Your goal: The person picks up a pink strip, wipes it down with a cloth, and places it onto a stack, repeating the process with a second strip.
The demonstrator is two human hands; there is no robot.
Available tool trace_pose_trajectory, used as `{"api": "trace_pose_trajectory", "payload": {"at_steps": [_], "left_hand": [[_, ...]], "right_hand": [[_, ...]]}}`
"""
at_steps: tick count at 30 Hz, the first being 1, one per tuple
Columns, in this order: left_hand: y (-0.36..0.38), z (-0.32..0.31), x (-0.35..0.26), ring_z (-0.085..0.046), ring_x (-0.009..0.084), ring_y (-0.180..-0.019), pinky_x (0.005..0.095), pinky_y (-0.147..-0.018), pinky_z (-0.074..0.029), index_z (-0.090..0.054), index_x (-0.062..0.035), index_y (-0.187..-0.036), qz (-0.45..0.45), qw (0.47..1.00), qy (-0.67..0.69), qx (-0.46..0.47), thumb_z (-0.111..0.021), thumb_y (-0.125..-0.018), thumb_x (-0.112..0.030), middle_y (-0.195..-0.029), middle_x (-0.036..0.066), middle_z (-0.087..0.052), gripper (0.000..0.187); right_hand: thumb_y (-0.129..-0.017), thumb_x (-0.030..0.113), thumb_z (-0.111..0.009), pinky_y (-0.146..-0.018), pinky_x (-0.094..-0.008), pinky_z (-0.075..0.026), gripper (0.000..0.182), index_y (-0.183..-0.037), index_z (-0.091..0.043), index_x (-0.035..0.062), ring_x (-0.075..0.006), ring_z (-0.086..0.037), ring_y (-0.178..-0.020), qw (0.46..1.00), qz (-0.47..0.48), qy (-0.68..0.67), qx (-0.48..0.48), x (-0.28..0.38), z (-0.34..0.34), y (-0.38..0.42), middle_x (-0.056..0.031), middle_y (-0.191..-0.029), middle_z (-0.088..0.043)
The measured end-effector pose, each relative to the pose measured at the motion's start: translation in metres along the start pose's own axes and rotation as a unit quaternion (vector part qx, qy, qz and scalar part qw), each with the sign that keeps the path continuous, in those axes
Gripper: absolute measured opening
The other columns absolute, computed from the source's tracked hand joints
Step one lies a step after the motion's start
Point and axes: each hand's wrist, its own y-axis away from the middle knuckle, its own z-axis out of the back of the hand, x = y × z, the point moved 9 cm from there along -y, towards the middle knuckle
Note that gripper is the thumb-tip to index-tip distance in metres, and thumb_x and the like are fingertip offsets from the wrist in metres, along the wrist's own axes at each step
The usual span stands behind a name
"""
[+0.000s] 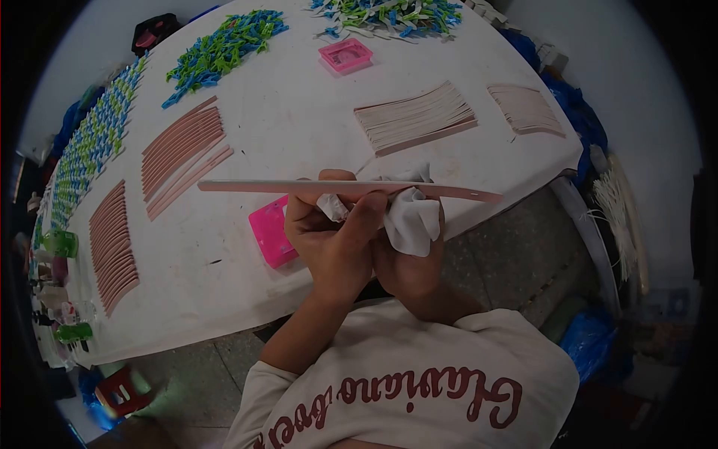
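Note:
A long, thin pink strap is stretched crosswise in front of my chest, with a small slot near its right end. My left hand is closed around its middle, thumb pressed on top. A bit of white cloth pokes out between those fingers. Close beside it, my right hand is closed on a crumpled white cloth that touches the strap. The right fingers are mostly hidden behind the cloth. Beneath my left hand, a bright pink tray lies partly covered on the table.
On the white table lie rows of pink straps, more straps, pale strips and another pale stack. Blue and green clip-like pieces are heaped behind. A small pink tray sits at the back.

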Motion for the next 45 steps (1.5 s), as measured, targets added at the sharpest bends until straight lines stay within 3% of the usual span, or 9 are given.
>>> {"api": "trace_pose_trajectory", "payload": {"at_steps": [18, 21, 25, 27, 28, 30, 35, 39, 45], "left_hand": [[0.001, 0.0, -0.001, -0.054, 0.0145, -0.08, 0.0287, -0.073, -0.048, -0.044, -0.0052, -0.098, -0.028, 0.999, 0.019, 0.023, -0.067, -0.075, 0.009, -0.088, 0.01, -0.058, 0.035], [0.009, 0.023, -0.022, -0.055, 0.0174, -0.079, 0.0307, -0.074, -0.046, -0.038, -0.0063, -0.107, -0.168, 0.984, -0.012, -0.051, -0.068, -0.074, 0.005, -0.09, 0.011, -0.057, 0.046], [0.022, 0.02, -0.023, -0.052, 0.0191, -0.085, 0.031, -0.078, -0.043, -0.036, -0.0051, -0.11, -0.253, 0.949, -0.097, 0.162, -0.07, -0.071, 0.003, -0.098, 0.012, -0.054, 0.053], [0.032, 0.004, -0.018, -0.05, 0.0188, -0.088, 0.0306, -0.079, -0.042, -0.037, -0.0045, -0.11, -0.251, 0.928, -0.128, 0.245, -0.071, -0.07, 0.004, -0.1, 0.012, -0.053, 0.054], [0.031, 0.007, -0.012, -0.05, 0.0174, -0.089, 0.0302, -0.08, -0.042, -0.037, -0.0042, -0.11, -0.227, 0.946, -0.131, 0.191, -0.072, -0.069, 0.004, -0.1, 0.011, -0.053, 0.055], [0.032, 0.009, -0.008, -0.05, 0.016, -0.089, 0.0298, -0.08, -0.042, -0.037, -0.0039, -0.109, -0.2, 0.961, -0.133, 0.134, -0.073, -0.068, 0.004, -0.101, 0.009, -0.053, 0.056], [0.022, 0.027, 0.007, -0.054, 0.0128, -0.095, 0.0286, -0.086, -0.044, -0.038, -0.0059, -0.111, -0.032, 0.996, -0.068, -0.045, -0.073, -0.067, 0.007, -0.101, 0.005, -0.056, 0.058], [0.021, 0.022, 0.006, -0.059, 0.0153, -0.094, 0.0297, -0.085, -0.047, -0.038, -0.0065, -0.113, 0.01, 0.998, -0.014, -0.06, -0.071, -0.067, 0.01, -0.098, 0.006, -0.06, 0.059], [0.016, 0.022, 0.009, -0.061, 0.0171, -0.092, 0.0296, -0.081, -0.049, -0.039, -0.0045, -0.114, 0.043, 0.998, 0.008, -0.054, -0.067, -0.069, 0.011, -0.098, 0.008, -0.064, 0.055]], "right_hand": [[-0.092, 0.021, -0.052, -0.089, -0.0349, -0.047, 0.028, -0.117, -0.047, 0.008, -0.0213, -0.053, -0.106, 0.997, 0.017, -0.03, 0.062, 0.007, -0.015, -0.001, -0.0085, -0.114, -0.054], [-0.093, 0.025, -0.051, -0.096, -0.0363, -0.041, 0.028, -0.116, -0.046, 0.0094, -0.02, -0.048, -0.112, 0.994, 0.007, -0.104, 0.024, 0.007, -0.011, -0.002, -0.0066, -0.117, -0.052], [-0.082, 0.0, -0.062, -0.079, -0.026, -0.05, 0.028, -0.108, -0.053, 0.0039, -0.0125, -0.059, -0.092, 0.99, 0.017, -0.115, -0.078, 0.018, -0.013, -0.003, -0.0046, -0.099, -0.059], [-0.093, 0.029, -0.048, -0.101, -0.0396, -0.035, 0.035, -0.122, -0.042, 0.0102, -0.019, -0.046, -0.116, 0.937, 0.068, 0.339, 0.05, 0.028, -0.03, 0.009, -0.0056, -0.121, -0.048], [-0.093, 0.029, -0.048, -0.101, -0.0396, -0.035, 0.035, -0.122, -0.042, 0.0102, -0.019, -0.046, -0.116, 0.937, 0.066, 0.339, 0.051, 0.024, -0.025, 0.009, -0.0056, -0.121, -0.048], [-0.093, 0.025, -0.05, -0.099, -0.0389, -0.039, 0.04, -0.128, -0.037, 0.0104, -0.0204, -0.047, -0.115, 0.997, -0.039, -0.057, 0.039, 0.005, -0.017, 0.005, -0.0062, -0.121, -0.048], [-0.094, 0.023, -0.049, -0.095, -0.0363, -0.043, 0.04, -0.129, -0.036, 0.0101, -0.0214, -0.05, -0.112, 0.997, -0.007, 0.038, 0.069, 0.01, -0.028, 0.006, -0.0066, -0.121, -0.048], [-0.088, 0.001, -0.055, -0.08, -0.0281, -0.052, 0.02, -0.108, -0.053, -0.0004, -0.0162, -0.062, -0.092, 0.997, -0.009, -0.073, -0.037, 0.016, -0.032, 0.0, -0.0096, -0.102, -0.062], [-0.085, -0.002, -0.058, -0.079, -0.0274, -0.053, 0.02, -0.105, -0.053, -0.0015, -0.0168, -0.063, -0.09, 0.997, -0.014, -0.064, -0.027, 0.012, -0.035, -0.006, -0.0107, -0.099, -0.063]]}}
